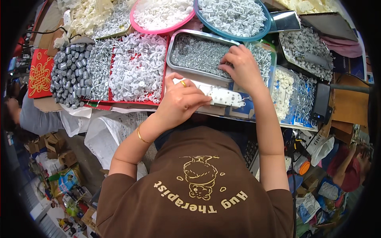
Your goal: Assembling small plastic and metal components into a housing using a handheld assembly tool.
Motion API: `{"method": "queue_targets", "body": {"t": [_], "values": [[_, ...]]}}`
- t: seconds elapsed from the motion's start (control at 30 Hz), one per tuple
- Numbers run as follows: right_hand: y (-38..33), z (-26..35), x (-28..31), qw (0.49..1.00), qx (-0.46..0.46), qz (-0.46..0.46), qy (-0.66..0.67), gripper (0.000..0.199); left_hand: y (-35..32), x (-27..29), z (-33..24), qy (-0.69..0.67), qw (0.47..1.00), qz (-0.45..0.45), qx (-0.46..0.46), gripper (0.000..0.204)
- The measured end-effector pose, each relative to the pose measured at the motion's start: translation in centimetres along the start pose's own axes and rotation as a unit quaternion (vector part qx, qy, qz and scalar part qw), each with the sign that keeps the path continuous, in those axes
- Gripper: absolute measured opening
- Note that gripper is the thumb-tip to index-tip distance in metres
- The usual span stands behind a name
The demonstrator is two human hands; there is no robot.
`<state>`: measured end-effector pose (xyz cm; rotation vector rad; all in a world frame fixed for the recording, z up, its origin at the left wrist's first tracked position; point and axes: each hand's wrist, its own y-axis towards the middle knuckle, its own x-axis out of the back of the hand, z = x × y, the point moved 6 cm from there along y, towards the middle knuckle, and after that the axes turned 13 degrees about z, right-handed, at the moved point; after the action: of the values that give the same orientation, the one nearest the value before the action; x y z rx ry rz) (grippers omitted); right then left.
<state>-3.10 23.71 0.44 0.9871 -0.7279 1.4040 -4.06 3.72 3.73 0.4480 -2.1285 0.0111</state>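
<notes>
Light bright, whitish, fairly even over the table (228, 116); seems to fall from above. White pieces in the pink-rimmed bowl (160, 31) nearly washed out. Glints along the metal tray's rim (200, 74); pale sheen on the dark glossy box (285, 21), far right. Floor (85, 156) at left dimmer. Centre reasonably sharp. Outer zones soft, stretched, leaning with fisheye bend; corners black.

a workshop: metal tray (194, 71) and tubs (246, 39) hold small parts (198, 51).
</notes>
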Motion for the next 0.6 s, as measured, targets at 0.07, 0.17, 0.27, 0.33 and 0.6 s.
{"method": "queue_targets", "body": {"t": [0.07, 0.17, 0.27, 0.33, 0.6], "values": [[0.4, -0.2, -0.3, 1.000, 0.002, 0.008, 0.013, 0.013, 0.3, 0.1, 0.3, -0.013, 1.000, 0.000, 0.002, 0.010], [0.0, -0.4, -0.4, 0.999, -0.015, -0.002, 0.029, 0.012, 0.3, 0.2, 0.2, -0.013, 1.000, -0.001, -0.003, 0.010], [0.0, 0.2, -0.1, 1.000, 0.005, -0.004, 0.020, 0.010, 0.4, 0.2, -0.4, 0.040, 0.999, -0.004, -0.026, 0.009], [0.0, -0.1, -0.4, 1.000, 0.003, 0.002, 0.015, 0.011, 0.5, 0.2, -0.8, 0.049, 0.999, -0.007, -0.022, 0.010], [-0.4, 0.4, 1.1, 0.998, -0.005, -0.046, 0.048, 0.008, 0.6, 0.1, -1.4, 0.066, 0.997, -0.013, -0.022, 0.010]]}}
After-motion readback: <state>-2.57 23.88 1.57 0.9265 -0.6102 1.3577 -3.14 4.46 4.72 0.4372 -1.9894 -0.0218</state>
